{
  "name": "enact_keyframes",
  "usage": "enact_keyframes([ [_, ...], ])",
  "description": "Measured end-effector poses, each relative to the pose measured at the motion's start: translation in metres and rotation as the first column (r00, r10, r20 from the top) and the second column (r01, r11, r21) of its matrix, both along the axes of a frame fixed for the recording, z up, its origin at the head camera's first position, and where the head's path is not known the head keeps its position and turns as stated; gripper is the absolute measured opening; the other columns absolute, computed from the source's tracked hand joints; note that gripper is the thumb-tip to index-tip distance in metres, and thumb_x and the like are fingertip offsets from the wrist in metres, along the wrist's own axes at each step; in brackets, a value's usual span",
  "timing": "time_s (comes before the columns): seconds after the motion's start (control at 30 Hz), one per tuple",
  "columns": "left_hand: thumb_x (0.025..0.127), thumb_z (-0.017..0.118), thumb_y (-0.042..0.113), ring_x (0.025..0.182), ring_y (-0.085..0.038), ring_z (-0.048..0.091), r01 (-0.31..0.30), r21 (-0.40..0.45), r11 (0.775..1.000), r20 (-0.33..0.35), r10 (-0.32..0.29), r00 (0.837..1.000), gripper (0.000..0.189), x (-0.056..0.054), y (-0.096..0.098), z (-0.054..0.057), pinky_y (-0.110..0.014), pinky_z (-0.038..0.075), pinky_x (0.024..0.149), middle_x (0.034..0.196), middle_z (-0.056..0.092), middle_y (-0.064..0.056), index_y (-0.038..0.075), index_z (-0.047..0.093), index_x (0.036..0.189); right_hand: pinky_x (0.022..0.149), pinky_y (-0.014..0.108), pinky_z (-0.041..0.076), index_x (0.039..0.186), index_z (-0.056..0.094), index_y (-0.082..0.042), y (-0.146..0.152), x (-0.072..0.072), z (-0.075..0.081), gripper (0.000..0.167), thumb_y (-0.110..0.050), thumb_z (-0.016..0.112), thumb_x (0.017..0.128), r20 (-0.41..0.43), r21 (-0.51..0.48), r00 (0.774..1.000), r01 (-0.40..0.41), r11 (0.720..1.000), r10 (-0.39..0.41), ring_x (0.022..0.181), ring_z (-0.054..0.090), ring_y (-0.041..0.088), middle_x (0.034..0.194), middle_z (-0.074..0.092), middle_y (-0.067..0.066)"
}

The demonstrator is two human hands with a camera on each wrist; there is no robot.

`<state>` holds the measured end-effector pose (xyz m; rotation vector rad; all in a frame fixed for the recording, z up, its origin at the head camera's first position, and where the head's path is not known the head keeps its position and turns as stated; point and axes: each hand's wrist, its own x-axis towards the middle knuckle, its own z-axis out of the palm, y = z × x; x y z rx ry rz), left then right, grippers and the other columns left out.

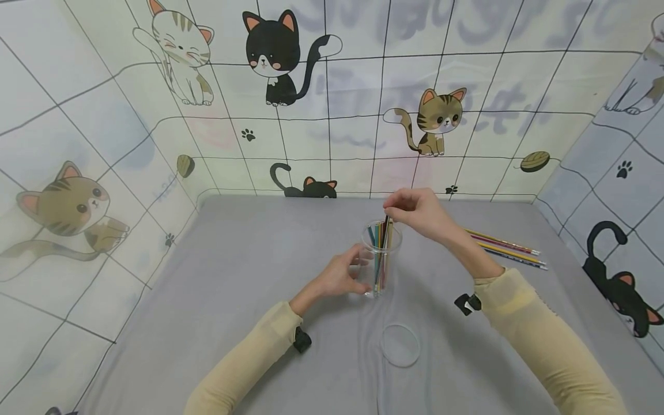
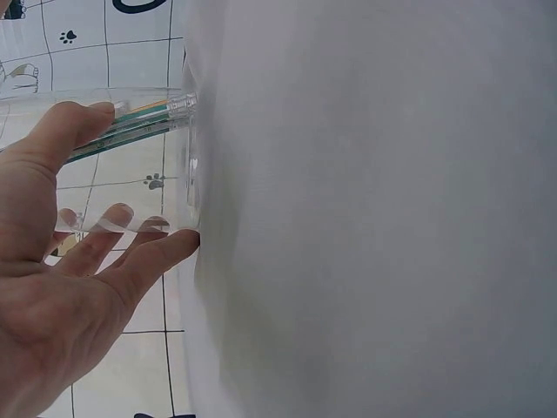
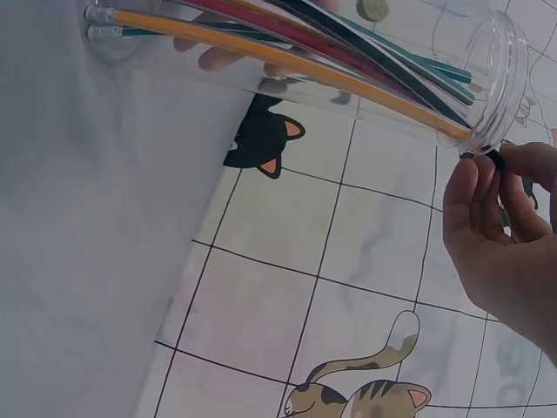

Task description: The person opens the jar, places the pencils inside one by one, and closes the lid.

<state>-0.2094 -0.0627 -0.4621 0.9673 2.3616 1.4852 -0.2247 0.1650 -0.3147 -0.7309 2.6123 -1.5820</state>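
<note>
A tall clear jar point(image 1: 395, 246) stands upright on the table, holding several colored pencils point(image 3: 287, 57) with their ends toward the rim. My left hand point(image 1: 338, 273) grips the jar low on its left side; in the left wrist view its thumb and fingers curve around the clear wall. At the jar's mouth, my right hand point(image 1: 421, 214) pinches the upper end of a dark pencil point(image 1: 387, 220). Seen from the right wrist, thumb and fingertips meet on its dark end point(image 3: 497, 159) beside the rim. The lower part of that pencil is hard to tell from the others.
Several more pencils point(image 1: 510, 250), yellow, reddish and dark, lie on the table to the right, beyond my right forearm. A round clear lid or ring point(image 1: 400, 346) lies in front of the jar. Behind the gray table point(image 1: 259, 248) hangs a cat-patterned backdrop point(image 1: 353, 132).
</note>
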Motion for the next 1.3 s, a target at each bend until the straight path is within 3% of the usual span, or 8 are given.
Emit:
enact_keyframes([
  [0.23, 0.074, 0.084, -0.001, 0.123, -0.029, 0.057, -0.002, 0.004, 1.0, -0.007, 0.002, 1.0, 0.084, 0.0005, 0.0006, 0.0002, -0.031, 0.052, 0.094, 0.136, 0.057, -0.011, 0.016, 0.04, 0.145, 0.078, 0.026, 0.052, 0.107, 0.068, 0.003, 0.0008, 0.0025, 0.0036, 0.019, -0.013, 0.067, 0.097, 0.056, -0.015, 0.997, 0.046, 0.999, -0.045, 0.084, 0.065, 0.026, 0.093, 0.069, 0.015],
  [0.53, 0.075, 0.084, 0.0, 0.124, -0.03, 0.057, -0.008, -0.004, 1.0, -0.022, 0.008, 1.0, 0.083, 0.0009, 0.0009, 0.0018, -0.031, 0.053, 0.093, 0.137, 0.057, -0.011, 0.015, 0.041, 0.144, 0.077, 0.026, 0.055, 0.104, 0.07, 0.004, 0.0014, 0.0049, 0.0023, 0.017, -0.011, 0.069, 0.095, 0.005, -0.03, 0.998, 0.067, 0.997, -0.067, 0.085, 0.068, 0.026, 0.094, 0.07, 0.015],
  [0.73, 0.074, 0.084, -0.002, 0.123, -0.029, 0.057, -0.004, 0.003, 1.0, -0.021, 0.004, 1.0, 0.083, 0.0012, 0.0007, 0.0013, -0.031, 0.052, 0.094, 0.136, 0.057, -0.013, 0.014, 0.041, 0.143, 0.079, 0.027, 0.055, 0.101, 0.072, -0.002, 0.0006, 0.0064, -0.0023, 0.012, -0.011, 0.071, 0.094, -0.003, 0.046, 1.0, 0.019, 0.999, -0.019, 0.089, 0.066, 0.025, 0.096, 0.069, 0.009],
  [0.9, 0.073, 0.083, -0.003, 0.123, -0.032, 0.057, 0.005, 0.017, 1.0, -0.028, -0.005, 1.0, 0.082, 0.0018, 0.0005, 0.001, -0.033, 0.053, 0.094, 0.134, 0.058, -0.014, 0.014, 0.041, 0.142, 0.085, 0.027, 0.054, 0.103, 0.071, -0.001, 0.0023, 0.0049, -0.0043, 0.012, -0.01, 0.07, 0.095, -0.047, 0.039, 0.999, -0.013, 0.999, 0.014, 0.093, 0.063, 0.021, 0.099, 0.068, 0.009],
  [1.2, 0.074, 0.083, -0.002, 0.123, -0.033, 0.057, 0.003, 0.011, 1.0, -0.028, -0.003, 1.0, 0.084, 0.0018, -0.0001, 0.0038, -0.034, 0.054, 0.093, 0.135, 0.058, -0.013, 0.013, 0.039, 0.145, 0.067, 0.028, 0.046, 0.099, 0.071, -0.005, 0.0041, 0.004, -0.0028, 0.008, -0.005, 0.072, 0.091, -0.141, 0.157, 0.983, -0.093, 0.983, 0.116, 0.078, 0.055, 0.021, 0.089, 0.065, 0.004],
  [1.3, 0.074, 0.084, -0.001, 0.122, -0.035, 0.057, 0.003, 0.007, 1.0, -0.026, -0.003, 1.0, 0.084, 0.0018, 0.0002, 0.0029, -0.032, 0.054, 0.092, 0.133, 0.059, -0.015, 0.013, 0.04, 0.144, 0.064, 0.029, 0.044, 0.095, 0.07, -0.005, 0.0023, 0.0038, -0.0025, 0.003, -0.005, 0.071, 0.092, -0.155, 0.159, 0.982, -0.083, 0.984, 0.108, 0.076, 0.055, 0.021, 0.085, 0.064, 0.003],
])
